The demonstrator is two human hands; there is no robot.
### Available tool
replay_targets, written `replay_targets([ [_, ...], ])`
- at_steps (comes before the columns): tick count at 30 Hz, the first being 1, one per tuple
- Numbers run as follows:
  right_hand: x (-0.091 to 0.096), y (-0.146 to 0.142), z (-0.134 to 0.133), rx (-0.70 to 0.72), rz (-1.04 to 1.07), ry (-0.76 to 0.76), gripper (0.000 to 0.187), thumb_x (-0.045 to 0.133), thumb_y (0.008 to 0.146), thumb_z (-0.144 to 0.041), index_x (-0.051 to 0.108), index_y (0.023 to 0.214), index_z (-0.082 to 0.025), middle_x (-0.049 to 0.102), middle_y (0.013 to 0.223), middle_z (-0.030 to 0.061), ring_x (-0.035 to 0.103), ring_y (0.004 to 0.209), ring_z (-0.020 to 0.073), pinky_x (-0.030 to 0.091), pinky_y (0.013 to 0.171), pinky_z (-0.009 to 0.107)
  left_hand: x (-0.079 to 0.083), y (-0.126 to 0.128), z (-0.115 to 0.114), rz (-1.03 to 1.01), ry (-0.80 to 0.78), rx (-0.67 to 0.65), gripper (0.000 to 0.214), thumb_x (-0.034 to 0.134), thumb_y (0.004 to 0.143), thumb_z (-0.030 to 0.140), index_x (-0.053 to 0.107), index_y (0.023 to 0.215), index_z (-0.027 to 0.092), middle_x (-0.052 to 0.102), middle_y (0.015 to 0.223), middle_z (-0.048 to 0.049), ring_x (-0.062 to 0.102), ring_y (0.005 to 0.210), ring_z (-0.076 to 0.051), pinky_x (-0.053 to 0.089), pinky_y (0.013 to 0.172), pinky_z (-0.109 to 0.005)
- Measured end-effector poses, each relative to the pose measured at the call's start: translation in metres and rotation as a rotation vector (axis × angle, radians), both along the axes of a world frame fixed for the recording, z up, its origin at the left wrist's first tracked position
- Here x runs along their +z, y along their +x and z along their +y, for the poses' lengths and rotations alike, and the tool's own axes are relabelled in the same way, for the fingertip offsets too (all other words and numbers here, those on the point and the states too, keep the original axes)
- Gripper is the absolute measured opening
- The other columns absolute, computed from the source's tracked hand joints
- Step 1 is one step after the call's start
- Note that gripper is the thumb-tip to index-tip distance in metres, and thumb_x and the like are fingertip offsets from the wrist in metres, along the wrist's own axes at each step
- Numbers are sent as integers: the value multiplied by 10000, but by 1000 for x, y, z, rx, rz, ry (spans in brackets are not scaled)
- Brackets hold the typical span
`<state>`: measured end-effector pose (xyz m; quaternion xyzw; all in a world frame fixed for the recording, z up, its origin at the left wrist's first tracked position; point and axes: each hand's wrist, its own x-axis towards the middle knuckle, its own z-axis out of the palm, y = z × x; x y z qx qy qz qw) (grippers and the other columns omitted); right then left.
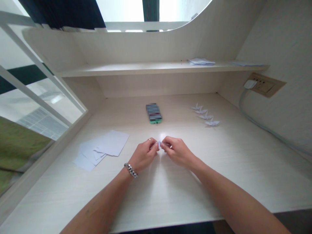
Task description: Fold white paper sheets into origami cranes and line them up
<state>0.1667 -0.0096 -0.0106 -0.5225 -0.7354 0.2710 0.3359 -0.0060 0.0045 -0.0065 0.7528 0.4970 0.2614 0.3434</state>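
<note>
Between my two hands, above the middle of the desk, is a small folded piece of white paper, mostly hidden by fingers. My left hand pinches its left side, with a ring on one finger and a chain bracelet at the wrist. On the other side, my right hand grips the paper between thumb and fingers. Several folded paper cranes stand in a slanting row at the back right. Loose white paper sheets overlap on the left.
A phone-like object, blurred out, lies behind my hands. Folded papers rest on the shelf across the back. A white plug sits in the wall socket, its cable running down along the right side.
</note>
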Motion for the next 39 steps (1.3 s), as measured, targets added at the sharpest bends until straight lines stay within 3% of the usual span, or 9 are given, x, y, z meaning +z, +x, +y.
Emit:
replay_targets([
  [9, 0, 4, 2, 117, 30, -184, 242, 454, 919, -302, 524, 719, -185, 600, 665, 5, 536, 604, 123, 369, 589, 247, -2, 0, -3, -28, -23, -62, 248, 433, 922, 362, 540, 770, 197, 614, 657, -2, 574, 615, -159, 406, 616, -274],
  [16, -1, 6, 3, 225, 446, -449, 316, 506, 888, -451, 479, 720, -185, 568, 680, 1, 554, 585, 117, 444, 556, 251, -1, 3, -2, -275, -237, -77, 330, 448, 904, 443, 498, 705, 185, 585, 608, -6, 559, 552, -138, 447, 555, -261],
  [22, -6, 8, 7, 262, 590, -482, 345, 556, 865, -478, 478, 705, -183, 541, 629, -26, 511, 522, 93, 402, 494, 227, 0, 4, -3, -380, -391, -79, 367, 461, 888, 494, 498, 710, 175, 581, 592, -3, 566, 519, -131, 469, 521, -262],
  [30, -4, 7, 6, 229, 609, -522, 332, 584, 853, -445, 491, 677, -179, 541, 582, -29, 496, 492, 88, 388, 464, 216, 1, 6, -3, -428, -345, -97, 361, 516, 873, 473, 499, 681, 167, 560, 562, 4, 525, 499, -110, 419, 506, -241],
  [39, 9, 8, 0, 320, 1079, -696, 266, 702, 784, -356, 541, 701, -161, 546, 547, -27, 511, 470, 95, 413, 465, 220, 7, 7, -10, -871, -582, -121, 328, 658, 820, 431, 521, 719, 150, 542, 632, 20, 533, 549, -100, 431, 555, -245],
])
